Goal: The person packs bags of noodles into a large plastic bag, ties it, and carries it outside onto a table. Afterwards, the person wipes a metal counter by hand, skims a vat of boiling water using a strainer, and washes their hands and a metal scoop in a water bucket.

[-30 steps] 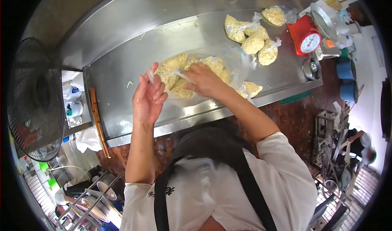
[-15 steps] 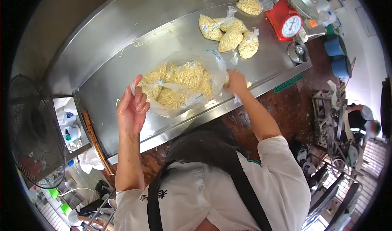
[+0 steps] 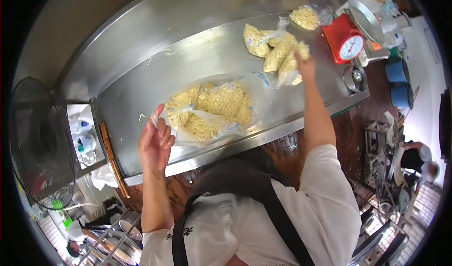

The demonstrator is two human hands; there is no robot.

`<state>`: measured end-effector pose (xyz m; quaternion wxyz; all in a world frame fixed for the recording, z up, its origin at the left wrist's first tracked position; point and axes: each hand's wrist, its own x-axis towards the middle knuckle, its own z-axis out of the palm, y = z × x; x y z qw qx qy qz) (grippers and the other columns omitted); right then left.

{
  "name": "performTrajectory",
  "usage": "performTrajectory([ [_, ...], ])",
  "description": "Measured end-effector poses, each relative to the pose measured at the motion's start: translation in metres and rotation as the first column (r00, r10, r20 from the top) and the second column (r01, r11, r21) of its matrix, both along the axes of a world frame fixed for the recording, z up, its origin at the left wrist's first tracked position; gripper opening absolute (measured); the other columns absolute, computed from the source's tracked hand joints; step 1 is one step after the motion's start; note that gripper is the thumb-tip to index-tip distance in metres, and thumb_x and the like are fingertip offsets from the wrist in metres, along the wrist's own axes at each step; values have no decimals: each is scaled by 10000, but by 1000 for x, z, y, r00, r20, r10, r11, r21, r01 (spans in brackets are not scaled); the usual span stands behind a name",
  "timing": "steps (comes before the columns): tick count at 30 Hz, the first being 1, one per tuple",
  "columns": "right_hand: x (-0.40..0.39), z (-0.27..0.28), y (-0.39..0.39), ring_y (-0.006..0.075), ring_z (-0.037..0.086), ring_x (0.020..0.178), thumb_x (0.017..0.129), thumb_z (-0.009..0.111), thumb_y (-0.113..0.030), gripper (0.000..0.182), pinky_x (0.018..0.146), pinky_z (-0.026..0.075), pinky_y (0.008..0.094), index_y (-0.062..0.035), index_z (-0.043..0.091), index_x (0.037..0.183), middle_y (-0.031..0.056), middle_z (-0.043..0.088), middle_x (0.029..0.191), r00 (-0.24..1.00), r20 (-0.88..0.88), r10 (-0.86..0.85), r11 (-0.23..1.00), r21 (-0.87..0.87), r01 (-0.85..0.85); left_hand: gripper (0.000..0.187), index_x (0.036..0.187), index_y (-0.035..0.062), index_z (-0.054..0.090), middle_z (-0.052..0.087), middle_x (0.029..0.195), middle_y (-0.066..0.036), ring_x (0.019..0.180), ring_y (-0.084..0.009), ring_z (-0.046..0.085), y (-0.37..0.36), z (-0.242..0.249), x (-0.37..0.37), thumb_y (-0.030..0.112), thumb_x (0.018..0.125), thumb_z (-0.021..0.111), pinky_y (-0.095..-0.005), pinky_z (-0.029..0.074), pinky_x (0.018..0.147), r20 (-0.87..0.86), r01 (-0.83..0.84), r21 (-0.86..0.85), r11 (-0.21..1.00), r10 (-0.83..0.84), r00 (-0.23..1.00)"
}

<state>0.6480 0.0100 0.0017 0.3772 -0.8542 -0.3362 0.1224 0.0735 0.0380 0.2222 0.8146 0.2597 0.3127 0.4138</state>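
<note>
A large clear plastic bag (image 3: pixel 258 101) lies open on the steel worktop, with several small bags of pale yellow noodles (image 3: pixel 225 100) inside. At its left side my left hand (image 3: pixel 156 141) is closed in a pinch on the bag's thin plastic edge. My right hand (image 3: pixel 306 68) is farther up and to the right, closed on a small noodle bag (image 3: pixel 288 71) beside the other filled bags. That bag is blurred, and the hand covers part of it. Touching it on the left is a group of tied noodle bags (image 3: pixel 255 41).
Another noodle bag (image 3: pixel 304 18) lies toward the back, next to a red dial scale (image 3: pixel 343 39) with a metal pan. A metal bowl (image 3: pixel 354 79) stands at the right corner. Wooden sticks (image 3: pixel 113 158) lean along the left edge, near a fan (image 3: pixel 42 143). Two people work in the background.
My right hand has moved from beside the large bag's mouth up and right to the small noodle bags. My left hand keeps its pinch. The whole view has shifted slightly.
</note>
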Motion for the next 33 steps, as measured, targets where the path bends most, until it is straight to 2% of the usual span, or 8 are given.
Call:
performTrajectory([
  [4,-65,143,-10,146,648,916,952,711,-278,367,854,518,321,43,661,1122,106,709,992,980,-148,136,883,467,-52,627,1499,-55,334,420,784,5,606,-78,368,3,-2,2,345,1047,503,-213,335,526,-6,58,-11,998,-58,998],
  [7,-136,255,-17,147,630,1019,954,709,-233,429,894,521,291,29,574,1265,94,657,1171,939,-157,307,688,718,-104,547,1454,-25,411,453,795,2,613,-76,376,5,3,19,316,1040,515,-213,329,528,23,44,-51,998,-43,999],
  [14,-246,361,-26,167,653,1036,911,736,-359,558,892,521,307,36,594,1279,114,678,1168,696,-495,520,720,692,-46,509,1443,4,401,502,821,1,617,-80,377,17,4,13,310,1050,504,-218,330,541,104,47,-58,997,-41,994],
  [20,-262,233,9,247,645,1126,840,804,-425,646,948,521,387,13,620,1279,183,680,1185,512,-700,498,837,232,-496,489,1436,41,431,498,817,10,623,-77,381,7,-1,-10,324,1046,515,-224,322,538,132,63,-78,995,-52,990],
  [22,-266,148,10,328,622,1110,832,807,-417,577,926,504,459,-7,650,1206,211,666,1151,814,-32,580,788,-232,-570,486,1434,53,444,491,813,13,625,-78,384,6,-3,-16,328,1041,525,-226,321,540,126,72,-60,996,-64,990],
  [25,-318,142,0,383,584,1109,838,781,-414,547,923,479,468,-14,641,1185,232,630,1113,671,191,716,687,-366,-628,507,1449,65,447,461,798,19,628,-83,383,0,-2,-19,325,1027,552,-231,319,545,99,105,-56,993,-99,990],
  [27,-359,107,-2,421,560,1075,807,779,-459,604,947,458,500,-21,633,1197,228,605,1077,682,413,603,775,-101,-624,521,1476,59,421,429,789,25,621,-70,357,-5,0,-17,335,1043,511,-210,305,524,84,122,-50,991,-117,990],
  [33,-375,125,-5,420,360,1375,828,758,-306,572,1104,306,571,-87,586,1328,232,440,1451,544,208,813,548,44,-835,536,1490,38,401,408,783,24,623,-74,360,-5,-5,-21,347,1058,474,-205,311,527,85,112,-50,992,-108,991],
])
